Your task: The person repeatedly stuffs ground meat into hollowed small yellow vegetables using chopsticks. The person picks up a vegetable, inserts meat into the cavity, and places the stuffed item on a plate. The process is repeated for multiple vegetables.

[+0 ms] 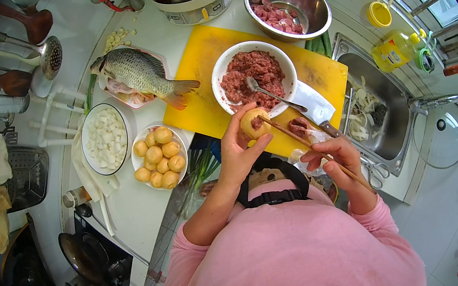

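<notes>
Between the thumb and fingers of my left hand (237, 146) is a round golden tofu puff (248, 126) with minced meat showing in its opening. My right hand (340, 159) grips wooden chopsticks (300, 141), whose tips touch that opening. Just beyond my hands, a white bowl of minced meat (252, 73) stands on a yellow cutting board (193, 55), a metal spoon (270, 91) resting in it. A cleaver (314, 101) lies partly under the bowl's right side. To the left, more golden puffs (160, 155) are piled in a white dish.
A whole fish (134, 70) lies on a tray, its tail over the board. White cubes fill a bowl (105, 139) at left. A steel bowl (310, 0) holds meat pieces. Right of the board is a sink (370, 64) with peelings, with scissors (375, 172) near its front edge.
</notes>
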Demonstrator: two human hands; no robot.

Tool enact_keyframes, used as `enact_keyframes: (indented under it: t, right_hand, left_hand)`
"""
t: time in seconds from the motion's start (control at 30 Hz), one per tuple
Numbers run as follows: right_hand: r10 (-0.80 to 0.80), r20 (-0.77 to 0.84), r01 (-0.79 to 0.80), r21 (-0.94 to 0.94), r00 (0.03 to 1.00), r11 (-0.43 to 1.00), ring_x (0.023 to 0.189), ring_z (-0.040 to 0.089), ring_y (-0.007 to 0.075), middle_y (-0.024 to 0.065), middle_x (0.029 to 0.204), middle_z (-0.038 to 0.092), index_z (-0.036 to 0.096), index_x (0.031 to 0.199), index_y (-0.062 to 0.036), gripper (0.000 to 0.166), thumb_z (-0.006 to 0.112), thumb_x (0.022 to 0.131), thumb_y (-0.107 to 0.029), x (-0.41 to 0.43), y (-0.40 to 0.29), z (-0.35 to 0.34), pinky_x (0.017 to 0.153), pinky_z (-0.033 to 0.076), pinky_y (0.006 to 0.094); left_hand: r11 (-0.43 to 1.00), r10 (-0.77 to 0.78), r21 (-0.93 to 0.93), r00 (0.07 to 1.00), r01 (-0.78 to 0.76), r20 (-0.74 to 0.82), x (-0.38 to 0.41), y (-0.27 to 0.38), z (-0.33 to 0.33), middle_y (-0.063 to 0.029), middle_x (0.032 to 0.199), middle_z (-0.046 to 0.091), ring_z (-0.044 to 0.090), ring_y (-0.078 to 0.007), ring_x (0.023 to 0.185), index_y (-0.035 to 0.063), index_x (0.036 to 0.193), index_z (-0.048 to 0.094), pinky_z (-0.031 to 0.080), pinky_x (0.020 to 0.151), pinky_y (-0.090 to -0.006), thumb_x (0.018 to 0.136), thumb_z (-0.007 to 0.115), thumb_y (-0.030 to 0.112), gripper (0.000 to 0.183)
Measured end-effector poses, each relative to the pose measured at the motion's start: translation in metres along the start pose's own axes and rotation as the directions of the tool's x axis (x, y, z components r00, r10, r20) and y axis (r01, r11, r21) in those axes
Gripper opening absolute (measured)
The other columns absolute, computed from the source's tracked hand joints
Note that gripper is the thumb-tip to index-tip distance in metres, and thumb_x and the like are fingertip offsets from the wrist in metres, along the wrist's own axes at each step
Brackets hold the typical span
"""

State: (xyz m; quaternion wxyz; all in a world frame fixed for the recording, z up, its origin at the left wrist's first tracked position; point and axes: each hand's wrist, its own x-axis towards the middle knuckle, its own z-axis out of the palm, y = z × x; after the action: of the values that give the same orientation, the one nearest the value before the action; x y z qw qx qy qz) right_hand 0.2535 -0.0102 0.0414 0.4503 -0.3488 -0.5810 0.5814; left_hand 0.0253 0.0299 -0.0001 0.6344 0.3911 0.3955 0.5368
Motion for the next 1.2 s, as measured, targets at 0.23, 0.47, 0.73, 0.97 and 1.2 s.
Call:
enact_keyframes:
  t: [0.23, 0.47, 0.73, 0.97, 1.2]
  right_hand:
    - [-0.110, 0.167, 0.172, -0.422, 0.980, 0.890, 0.074, 0.071, 0.0226, 0.0138, 0.088, 0.072, 0.062, 0.106, 0.0012, 0.021, 0.061, 0.093, -0.015, 0.016, -0.019, -0.001, 0.069, 0.056, 0.0317]
    - [-0.054, 0.257, 0.202, -0.594, 0.965, 0.778, 0.071, 0.071, 0.0214, 0.0109, 0.080, 0.072, 0.063, 0.099, 0.0021, 0.015, 0.062, 0.087, -0.007, 0.038, -0.042, -0.002, 0.065, 0.056, 0.0290]
    - [-0.041, 0.176, 0.123, -0.486, 0.983, 0.865, 0.071, 0.071, 0.0206, 0.0128, 0.080, 0.071, 0.064, 0.097, 0.0022, 0.013, 0.061, 0.087, -0.006, 0.036, -0.040, -0.011, 0.064, 0.056, 0.0281]
    - [-0.069, 0.149, 0.137, -0.512, 0.986, 0.848, 0.067, 0.070, 0.0215, 0.0094, 0.077, 0.071, 0.065, 0.096, 0.0002, 0.012, 0.065, 0.086, -0.006, 0.037, -0.042, -0.020, 0.063, 0.054, 0.0288]
    - [-0.014, 0.147, 0.077, -0.437, 0.989, 0.896, 0.067, 0.070, 0.0179, 0.0105, 0.077, 0.071, 0.065, 0.093, 0.0025, 0.011, 0.061, 0.089, -0.007, 0.042, -0.040, -0.023, 0.061, 0.055, 0.0273]
  left_hand:
    - [0.972, 0.092, 0.220, 0.995, -0.083, -0.032, 0.000, -0.003, -0.001, -0.0086, 0.124, 0.056, 0.056, -0.0142, 0.111, 0.0018, 0.134, 0.047, 0.050, 0.090, -0.0285, 0.079, 0.073, -0.002, 0.062]
    - [0.902, 0.067, 0.425, 0.997, -0.078, 0.041, -0.002, -0.003, -0.007, -0.0103, 0.127, 0.053, 0.054, -0.0168, 0.116, 0.0029, 0.136, 0.045, 0.046, 0.096, -0.0291, 0.080, 0.072, -0.003, 0.063]
    - [0.968, 0.057, 0.243, 0.998, -0.058, 0.013, -0.002, -0.012, -0.012, -0.0080, 0.122, 0.057, 0.059, -0.0159, 0.110, 0.0041, 0.126, 0.049, 0.050, 0.091, -0.0286, 0.078, 0.075, 0.001, 0.055]
    - [0.965, 0.039, 0.257, 0.998, -0.050, 0.048, 0.000, -0.011, -0.014, -0.0091, 0.128, 0.054, 0.059, -0.0165, 0.110, 0.0043, 0.133, 0.048, 0.050, 0.091, -0.0280, 0.078, 0.073, -0.001, 0.061]
    - [0.962, 0.019, 0.267, 0.992, -0.052, 0.126, 0.002, -0.003, -0.013, -0.0101, 0.128, 0.053, 0.059, -0.0167, 0.111, 0.0048, 0.134, 0.049, 0.051, 0.090, -0.0280, 0.077, 0.071, -0.003, 0.062]
